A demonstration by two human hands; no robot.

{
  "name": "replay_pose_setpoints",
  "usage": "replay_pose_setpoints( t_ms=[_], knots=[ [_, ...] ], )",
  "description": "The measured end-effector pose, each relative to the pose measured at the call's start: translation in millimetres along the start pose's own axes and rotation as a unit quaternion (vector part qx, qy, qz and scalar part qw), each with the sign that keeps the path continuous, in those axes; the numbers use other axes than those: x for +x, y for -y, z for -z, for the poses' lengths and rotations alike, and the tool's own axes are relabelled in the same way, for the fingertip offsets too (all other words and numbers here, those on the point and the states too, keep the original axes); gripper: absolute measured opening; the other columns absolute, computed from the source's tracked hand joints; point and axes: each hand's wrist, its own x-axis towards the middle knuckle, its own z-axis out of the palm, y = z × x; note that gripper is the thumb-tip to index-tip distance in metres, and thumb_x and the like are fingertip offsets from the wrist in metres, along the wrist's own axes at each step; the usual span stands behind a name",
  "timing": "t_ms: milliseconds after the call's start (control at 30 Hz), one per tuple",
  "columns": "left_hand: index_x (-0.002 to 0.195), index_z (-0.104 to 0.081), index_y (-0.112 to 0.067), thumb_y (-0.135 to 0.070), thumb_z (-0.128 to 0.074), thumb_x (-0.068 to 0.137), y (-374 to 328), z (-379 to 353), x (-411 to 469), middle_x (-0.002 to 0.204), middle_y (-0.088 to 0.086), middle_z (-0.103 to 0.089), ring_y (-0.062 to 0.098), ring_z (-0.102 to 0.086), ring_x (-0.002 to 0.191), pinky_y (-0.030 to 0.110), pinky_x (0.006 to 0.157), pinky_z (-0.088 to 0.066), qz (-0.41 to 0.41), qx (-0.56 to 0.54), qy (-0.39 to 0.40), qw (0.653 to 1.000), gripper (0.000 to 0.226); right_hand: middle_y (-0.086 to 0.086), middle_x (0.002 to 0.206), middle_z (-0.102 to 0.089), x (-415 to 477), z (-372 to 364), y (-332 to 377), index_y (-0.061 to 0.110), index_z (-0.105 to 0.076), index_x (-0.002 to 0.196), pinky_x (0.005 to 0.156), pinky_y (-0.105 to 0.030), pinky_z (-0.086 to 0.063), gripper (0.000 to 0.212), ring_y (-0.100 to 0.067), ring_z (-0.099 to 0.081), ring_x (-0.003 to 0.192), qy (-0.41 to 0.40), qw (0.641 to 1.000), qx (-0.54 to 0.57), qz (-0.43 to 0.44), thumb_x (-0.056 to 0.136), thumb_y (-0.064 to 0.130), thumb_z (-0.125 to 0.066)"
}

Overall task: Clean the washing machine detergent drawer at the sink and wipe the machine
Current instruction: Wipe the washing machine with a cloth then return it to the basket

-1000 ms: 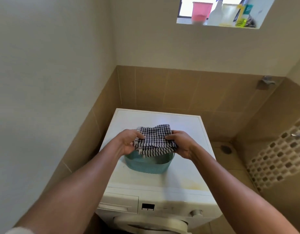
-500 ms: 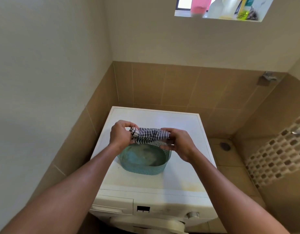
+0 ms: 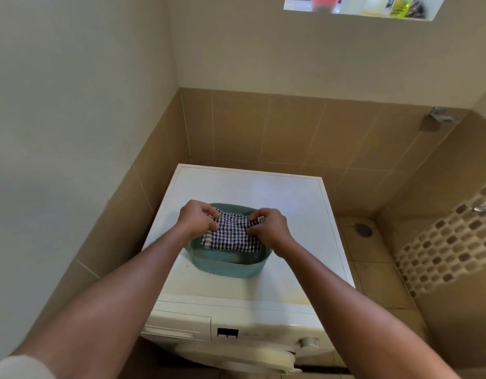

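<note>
A blue-and-white checked cloth [image 3: 232, 236] is pinched at its upper corners by the left grip [image 3: 196, 218] and the right grip [image 3: 269, 228], and hangs creased over a teal ribbed basin [image 3: 228, 268]. The basin stands on top of the white machine [image 3: 263, 192]. The machine's drawer [image 3: 179, 328] sits closed at the front left.

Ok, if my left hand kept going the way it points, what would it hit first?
The left hand pinches the checked cloth, fingers aimed across at the right hand. Pushing on, it would probably meet that hand first, above the basin, though depth is unclear.
</note>
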Motion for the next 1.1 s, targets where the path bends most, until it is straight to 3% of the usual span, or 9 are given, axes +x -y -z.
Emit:
replay_pose_setpoints(
  t_ms=[100, 233, 400, 600, 733, 867, 933, 1000, 1100],
  knots=[
    [0.100, -0.076, -0.008, 0.010, -0.074, 0.083, 3.7, -14.6, 8.4, 0.108, 0.007, -0.065, 0.022, -0.063, 0.096, 0.034, 0.083, -0.060, -0.041, 0.152, -0.019, 0.987, 0.026, -0.005, 0.110, -0.064, 12.3, -16.4, -1.5, 0.006, -0.072, 0.107, 0.087, -0.033, -0.058, 0.020, -0.019, -0.059, 0.093, 0.007, 0.985, -0.172, 0.017, 0.088, 0.000, -0.067],
    [0.101, -0.076, -0.008, 0.015, -0.062, 0.086, 15.4, -30.5, 15.7, 0.109, 0.008, -0.069, 0.026, -0.068, 0.095, 0.037, 0.081, -0.061, -0.059, 0.290, -0.013, 0.955, 0.031, -0.016, 0.112, -0.070, 18.2, -30.2, -7.3, -0.001, -0.069, 0.107, 0.079, -0.029, -0.051, 0.022, -0.030, -0.067, 0.100, 0.012, 0.961, -0.277, 0.016, 0.091, -0.002, -0.054],
    [0.078, -0.063, -0.007, 0.015, -0.042, 0.087, 32.5, -44.3, 18.2, 0.080, 0.010, -0.062, 0.023, -0.060, 0.070, 0.036, 0.064, -0.053, -0.060, 0.344, 0.008, 0.937, 0.032, -0.018, 0.116, -0.066, 19.5, -43.2, -17.6, -0.003, -0.064, 0.110, 0.086, -0.033, -0.052, 0.027, -0.031, -0.064, 0.106, 0.056, 0.941, -0.332, 0.012, 0.095, -0.004, -0.042],
    [0.094, -0.071, -0.004, 0.012, -0.054, 0.086, 36.3, -45.0, 12.6, 0.100, 0.012, -0.070, 0.028, -0.068, 0.088, 0.037, 0.077, -0.059, -0.076, 0.400, 0.037, 0.913, 0.024, -0.015, 0.115, -0.068, 17.5, -48.3, -20.7, 0.001, -0.065, 0.112, 0.079, -0.035, -0.053, 0.026, -0.031, -0.066, 0.102, 0.091, 0.907, -0.409, 0.047, 0.095, 0.001, -0.045],
    [0.085, -0.070, -0.009, 0.002, -0.060, 0.085, 24.6, -33.4, 4.2, 0.091, 0.009, -0.071, 0.025, -0.068, 0.081, 0.035, 0.070, -0.058, -0.121, 0.462, 0.001, 0.879, 0.015, -0.012, 0.103, -0.071, 2.0, -39.4, -7.5, 0.006, -0.069, 0.101, 0.071, -0.036, -0.052, 0.024, -0.030, -0.067, 0.093, -0.040, 0.886, -0.438, 0.148, 0.089, 0.002, -0.048],
    [0.108, -0.063, -0.012, -0.015, -0.059, 0.090, 17.6, -11.4, -0.3, 0.103, 0.007, -0.061, 0.020, -0.054, 0.088, 0.033, 0.078, -0.049, -0.228, 0.513, -0.148, 0.814, 0.019, -0.009, 0.105, -0.062, -8.6, -16.9, -8.1, 0.009, -0.057, 0.113, 0.070, -0.034, -0.046, 0.024, -0.028, -0.057, 0.096, -0.187, 0.899, -0.368, 0.146, 0.089, 0.015, -0.055],
    [0.120, -0.056, -0.009, -0.019, -0.057, 0.091, 15.2, -2.5, -5.9, 0.115, 0.012, -0.057, 0.025, -0.053, 0.098, 0.037, 0.080, -0.048, -0.168, 0.499, -0.182, 0.830, 0.030, -0.008, 0.104, -0.059, -14.2, -7.7, -15.1, 0.009, -0.050, 0.115, 0.067, -0.034, -0.042, 0.031, -0.030, -0.060, 0.096, -0.184, 0.924, -0.331, 0.054, 0.089, 0.025, -0.058],
    [0.125, -0.054, -0.003, -0.021, -0.059, 0.091, 13.8, 4.2, -11.6, 0.122, 0.017, -0.056, 0.031, -0.057, 0.104, 0.039, 0.078, -0.049, -0.058, 0.436, -0.167, 0.883, 0.038, -0.006, 0.100, -0.061, -17.7, -6.0, -21.5, 0.009, -0.052, 0.113, 0.065, -0.033, -0.044, 0.035, -0.030, -0.064, 0.093, -0.148, 0.947, -0.282, -0.032, 0.088, 0.031, -0.060],
    [0.115, -0.063, -0.001, -0.018, -0.064, 0.092, 22.4, 9.6, -12.0, 0.111, 0.018, -0.067, 0.030, -0.059, 0.085, 0.034, 0.064, -0.047, 0.009, 0.359, -0.108, 0.927, 0.028, -0.009, 0.101, -0.067, -25.8, -8.5, -25.1, 0.007, -0.061, 0.102, 0.062, -0.032, -0.048, 0.023, -0.027, -0.062, 0.081, -0.113, 0.959, -0.248, -0.073, 0.084, 0.020, -0.064]
  ],
)
